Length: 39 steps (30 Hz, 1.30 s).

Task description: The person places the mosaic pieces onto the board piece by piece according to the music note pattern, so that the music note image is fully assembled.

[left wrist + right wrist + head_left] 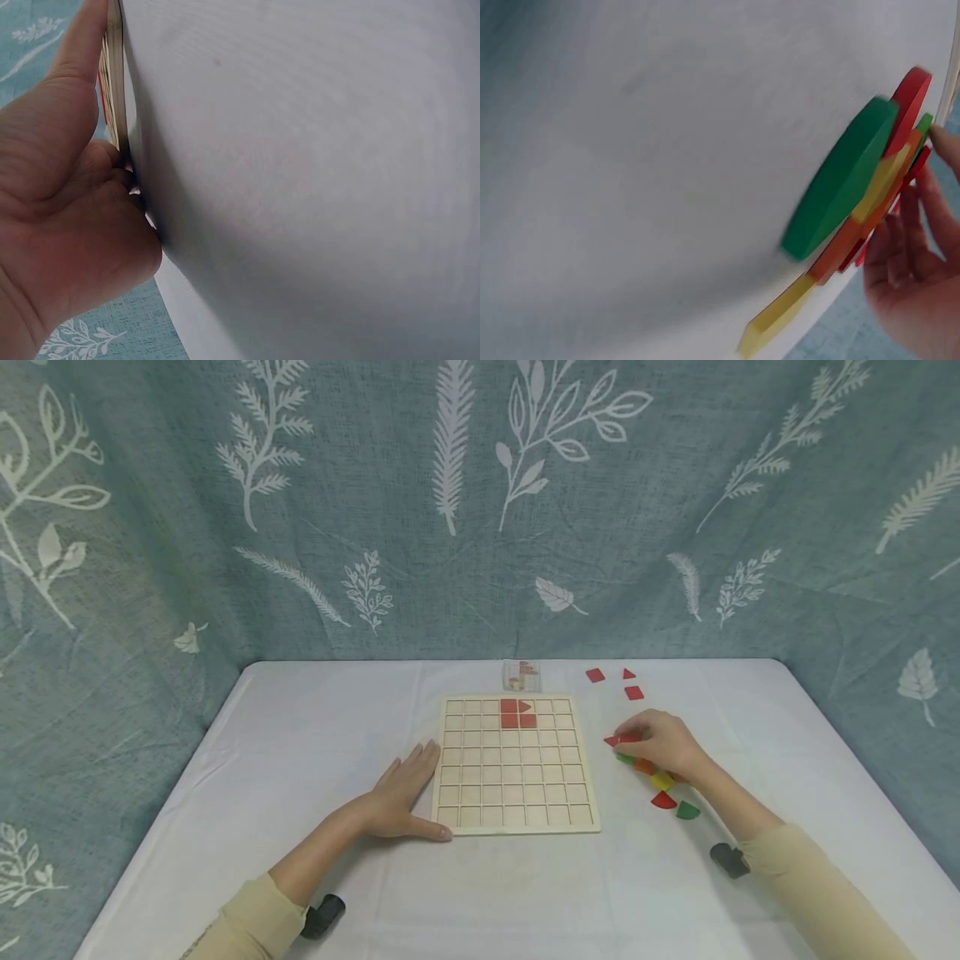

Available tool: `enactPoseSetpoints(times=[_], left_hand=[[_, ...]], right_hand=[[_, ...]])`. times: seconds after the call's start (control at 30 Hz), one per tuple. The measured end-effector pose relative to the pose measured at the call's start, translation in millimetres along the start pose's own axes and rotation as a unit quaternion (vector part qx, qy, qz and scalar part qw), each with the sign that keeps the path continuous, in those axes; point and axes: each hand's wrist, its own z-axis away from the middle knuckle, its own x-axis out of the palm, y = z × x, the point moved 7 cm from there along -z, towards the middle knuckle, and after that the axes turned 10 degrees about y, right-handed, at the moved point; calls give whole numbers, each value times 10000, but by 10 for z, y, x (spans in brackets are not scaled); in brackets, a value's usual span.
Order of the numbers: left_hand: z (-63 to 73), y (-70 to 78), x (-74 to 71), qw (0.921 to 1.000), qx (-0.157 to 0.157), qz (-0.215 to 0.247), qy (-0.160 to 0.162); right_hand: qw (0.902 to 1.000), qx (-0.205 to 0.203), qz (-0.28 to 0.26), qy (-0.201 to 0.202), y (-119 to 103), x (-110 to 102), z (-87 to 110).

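Note:
A square wooden grid board lies on the table, with red pieces set in several cells near its far edge. My left hand rests beside the board's lower left corner, fingers straight along the left side and thumb at the near edge. To the right of the board, my right hand pinches a red piece between thumb and fingers. Its exact shape is mostly hidden. Below that hand lie loose pieces: a yellow one, a red quarter circle and a green quarter circle.
Behind the board stands a small clear box with a red pattern. At the back right lie two red squares and a red triangle. A patterned blue-green curtain hangs behind the white table.

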Motion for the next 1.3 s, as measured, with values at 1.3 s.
enactPoseSetpoints(times=[1.3], left_hand=[[10, -22, 17, 9999, 64, 66, -50]], right_hand=[[9981, -441, -66, 415, -814, 575, -391]])
